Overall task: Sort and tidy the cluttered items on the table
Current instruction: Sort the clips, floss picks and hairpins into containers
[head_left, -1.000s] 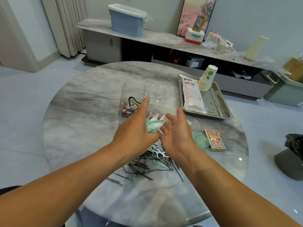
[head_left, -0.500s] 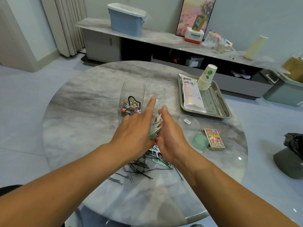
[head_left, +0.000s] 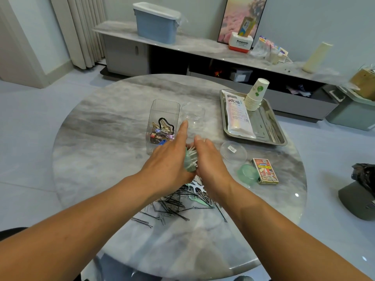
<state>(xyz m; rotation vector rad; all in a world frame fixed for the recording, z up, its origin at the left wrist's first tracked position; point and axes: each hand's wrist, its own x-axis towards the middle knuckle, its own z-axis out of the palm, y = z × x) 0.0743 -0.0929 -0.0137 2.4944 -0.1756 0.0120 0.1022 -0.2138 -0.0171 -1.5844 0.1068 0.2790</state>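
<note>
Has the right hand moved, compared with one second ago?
Yes. The right hand has moved toward the left hand, away from the red card box, so both palms now press the bundle of green and white floss picks.

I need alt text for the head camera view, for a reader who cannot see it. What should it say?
Two bare hands, left hand and right hand, press a bundle of green and white floss picks between them above a round marble table. Black hairpins lie scattered below; a clear box of clips and a metal tray stand beyond.
</note>
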